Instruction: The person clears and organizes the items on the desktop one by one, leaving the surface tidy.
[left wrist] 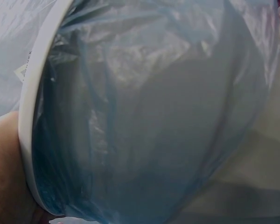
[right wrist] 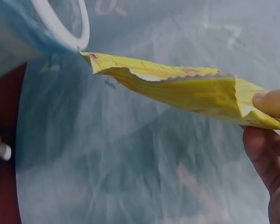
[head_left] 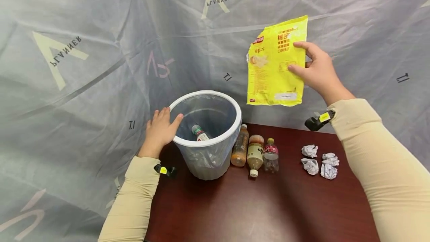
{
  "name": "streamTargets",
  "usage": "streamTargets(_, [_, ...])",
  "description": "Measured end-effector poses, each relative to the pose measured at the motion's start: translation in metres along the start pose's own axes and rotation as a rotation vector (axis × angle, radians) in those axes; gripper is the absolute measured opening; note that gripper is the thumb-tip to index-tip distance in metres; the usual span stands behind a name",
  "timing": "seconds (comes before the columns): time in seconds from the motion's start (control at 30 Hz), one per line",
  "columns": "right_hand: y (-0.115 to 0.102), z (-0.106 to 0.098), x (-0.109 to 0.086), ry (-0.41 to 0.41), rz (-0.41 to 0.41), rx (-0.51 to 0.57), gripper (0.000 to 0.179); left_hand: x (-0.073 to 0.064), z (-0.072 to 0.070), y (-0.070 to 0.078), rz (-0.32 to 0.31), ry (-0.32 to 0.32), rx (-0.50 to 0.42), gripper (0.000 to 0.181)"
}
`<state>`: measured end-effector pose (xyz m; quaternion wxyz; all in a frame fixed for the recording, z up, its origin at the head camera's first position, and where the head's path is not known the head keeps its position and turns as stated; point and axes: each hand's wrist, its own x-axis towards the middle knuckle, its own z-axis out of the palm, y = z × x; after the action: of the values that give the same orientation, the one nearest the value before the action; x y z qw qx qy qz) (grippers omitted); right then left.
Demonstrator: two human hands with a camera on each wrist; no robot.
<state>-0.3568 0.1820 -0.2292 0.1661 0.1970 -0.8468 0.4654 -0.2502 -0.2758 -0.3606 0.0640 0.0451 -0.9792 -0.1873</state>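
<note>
My right hand (head_left: 319, 66) pinches a yellow snack bag (head_left: 275, 70) by its right edge, up in the air to the right of the bin. In the right wrist view the snack bag (right wrist: 177, 88) is seen along its torn, jagged edge, with thumb and fingers at one end. My left hand (head_left: 161, 130) rests on the left side of the white rim of a trash bin (head_left: 208, 165), fingers fairly straight. A clear liner covers the bin, and a bottle with a green cap (head_left: 199, 132) lies inside. The left wrist view shows mostly the bin's liner (left wrist: 144, 102).
Right of the bin are an orange-tinted bottle (head_left: 240, 146), an upside-down labelled bottle (head_left: 256, 152) and a small bottle with a yellow cap (head_left: 271, 156). Several crumpled paper balls (head_left: 309, 166) lie farther right on the dark red table (head_left: 242, 208). Grey fabric (head_left: 100, 66) hangs behind.
</note>
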Motion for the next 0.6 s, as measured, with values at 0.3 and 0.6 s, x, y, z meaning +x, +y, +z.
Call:
streamTargets(0.3, [-0.035, 0.045, 0.013, 0.010, -0.040, 0.027, 0.065, 0.002, -0.001, 0.001, -0.009, 0.023, -0.006, 0.090])
streamTargets(0.6, [-0.046, 0.097, 0.017, 0.014, -0.036, 0.010, 0.062, 0.001, -0.002, 0.001, -0.023, 0.038, -0.005, 0.087])
